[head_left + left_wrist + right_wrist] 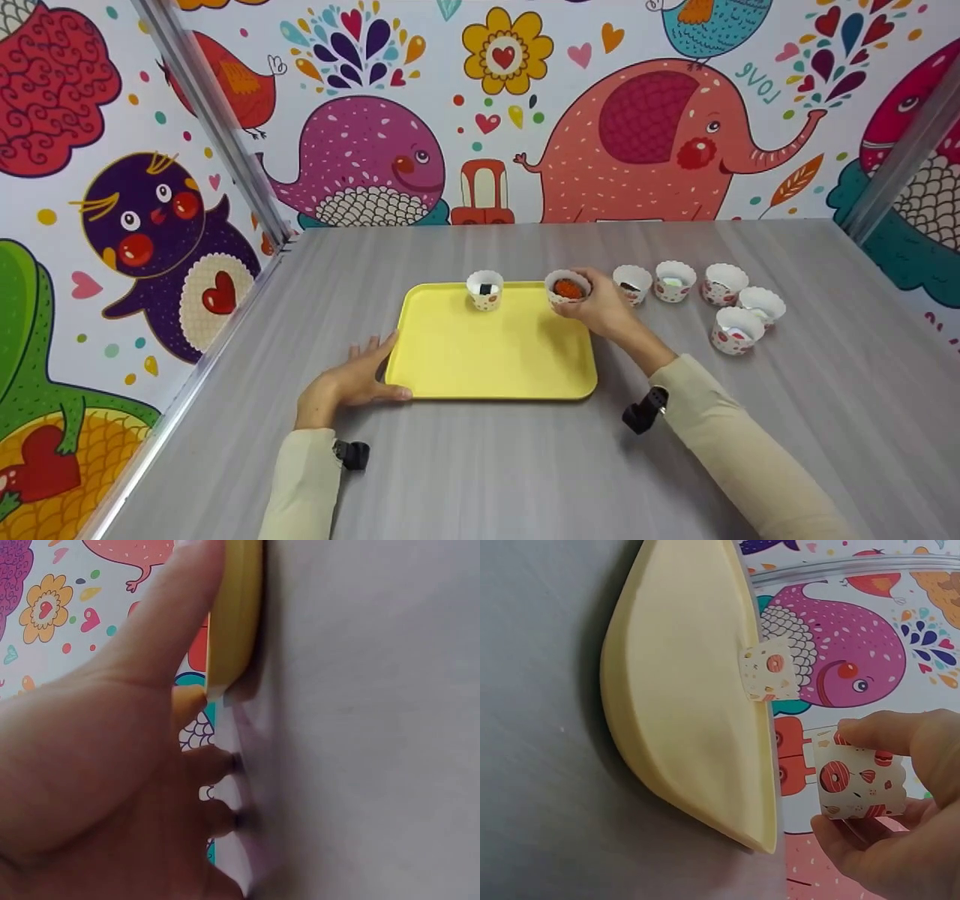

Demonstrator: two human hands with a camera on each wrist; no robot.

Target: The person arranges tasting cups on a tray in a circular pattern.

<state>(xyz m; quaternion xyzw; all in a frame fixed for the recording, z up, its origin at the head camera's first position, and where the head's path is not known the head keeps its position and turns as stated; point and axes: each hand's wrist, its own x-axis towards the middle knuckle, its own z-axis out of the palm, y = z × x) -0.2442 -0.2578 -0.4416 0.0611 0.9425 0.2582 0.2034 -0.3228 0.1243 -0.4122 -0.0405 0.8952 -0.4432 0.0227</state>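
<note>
My right hand (600,304) pinches a white paper baking cup (859,780) between thumb and fingers. Orange-red contents show inside it, and it hangs over the far right part of the yellow tray (487,360). Another baking cup (485,292), with something black inside, stands upright at the tray's far edge, left of the held one. My left hand (356,379) rests against the tray's near left corner, thumb along the front edge and index finger at the left side. Its other fingers touch the table, as the left wrist view shows.
Several more baking cups stand on the grey table (495,465) to the right of the tray. The closest cup (632,283) is just beyond my right hand; a front cup (738,330) sits nearest me. Patterned walls (480,127) border the table's back and sides.
</note>
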